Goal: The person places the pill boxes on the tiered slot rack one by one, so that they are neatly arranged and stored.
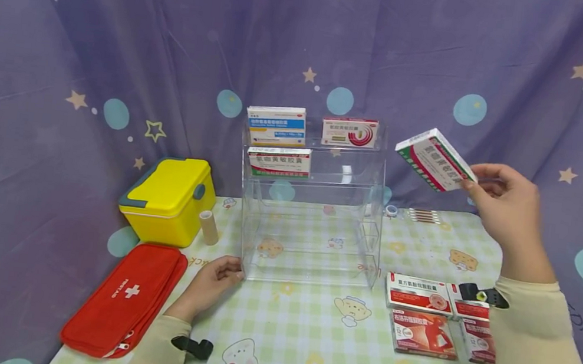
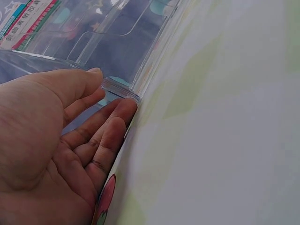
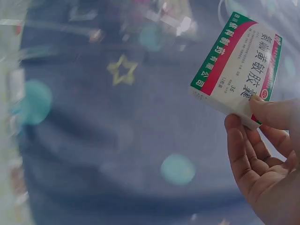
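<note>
My right hand [image 1: 513, 208] holds a white, green and red medicine box [image 1: 436, 160] by one end, raised in the air right of a clear acrylic display rack [image 1: 308, 273]. In the right wrist view the thumb [image 3: 272, 114] lies on the box's printed face, with fingers beneath. At the rack's lower left corner, my left hand [image 1: 214, 283] rests low on the table, loosely bent fingertips [image 2: 126, 108] at the clear edge. A similar green and red box [image 1: 278, 163] stands on the rack's second tier. Above it, the top tier carries a blue and white box [image 1: 276, 126] and a white and red box [image 1: 350, 133].
Several red and white medicine boxes [image 1: 419, 293] lie at the right, partly behind my sleeve. At the left are a yellow case [image 1: 172, 199], a cardboard tube [image 1: 209, 228] and a red first-aid pouch [image 1: 121, 300]. Cotton swabs [image 1: 423, 216] and a tape roll [image 1: 391, 211] lie behind.
</note>
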Tool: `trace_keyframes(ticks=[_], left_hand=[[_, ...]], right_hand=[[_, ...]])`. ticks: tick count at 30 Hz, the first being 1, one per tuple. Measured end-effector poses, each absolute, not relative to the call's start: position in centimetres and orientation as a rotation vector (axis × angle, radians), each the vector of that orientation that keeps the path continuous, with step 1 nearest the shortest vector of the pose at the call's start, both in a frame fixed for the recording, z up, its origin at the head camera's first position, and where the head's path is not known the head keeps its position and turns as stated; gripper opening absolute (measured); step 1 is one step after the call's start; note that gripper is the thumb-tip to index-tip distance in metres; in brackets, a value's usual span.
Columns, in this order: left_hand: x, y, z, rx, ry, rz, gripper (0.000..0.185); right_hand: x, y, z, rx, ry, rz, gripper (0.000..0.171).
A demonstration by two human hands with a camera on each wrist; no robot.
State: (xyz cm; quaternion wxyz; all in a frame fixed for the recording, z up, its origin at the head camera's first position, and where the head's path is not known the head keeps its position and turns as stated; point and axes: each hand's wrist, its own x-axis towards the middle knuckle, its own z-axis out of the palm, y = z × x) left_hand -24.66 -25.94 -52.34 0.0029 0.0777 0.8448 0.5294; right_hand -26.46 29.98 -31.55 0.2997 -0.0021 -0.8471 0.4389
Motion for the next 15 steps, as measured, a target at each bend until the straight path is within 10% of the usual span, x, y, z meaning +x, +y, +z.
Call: trace_keyframes(ticks=[15], left_hand=[[-24.6,-25.9,-52.3,0.237,2.631,1.667,0.035]], right_hand=[[-33.3,21.2,-26.2,0.340,-2.327,1.062,0.021]])
